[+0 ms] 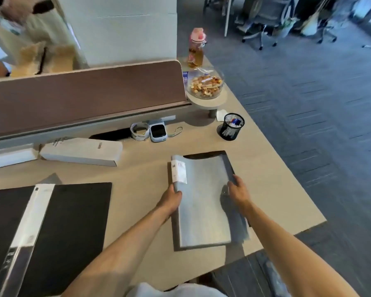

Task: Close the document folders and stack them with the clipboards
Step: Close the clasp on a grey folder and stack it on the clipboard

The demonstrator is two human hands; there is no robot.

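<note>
A closed grey document folder (201, 200) with a white label on its spine lies over a black clipboard (204, 154), whose dark edge shows at the far end and right side. My left hand (173, 197) grips the folder's left spine edge. My right hand (237, 189) holds its right edge. At the left of the desk an open black folder (73, 211) lies flat, with a white and clear spine strip (28, 232) running down its middle.
A mesh pen cup (230, 126), a small white device (157, 132) and a tape roll (140, 130) stand behind the folders. Long white boxes (81, 151) lie at the left by the brown desk divider (84, 93). A snack bowl (205, 84) sits at the corner. The desk edge (298, 179) runs close on the right.
</note>
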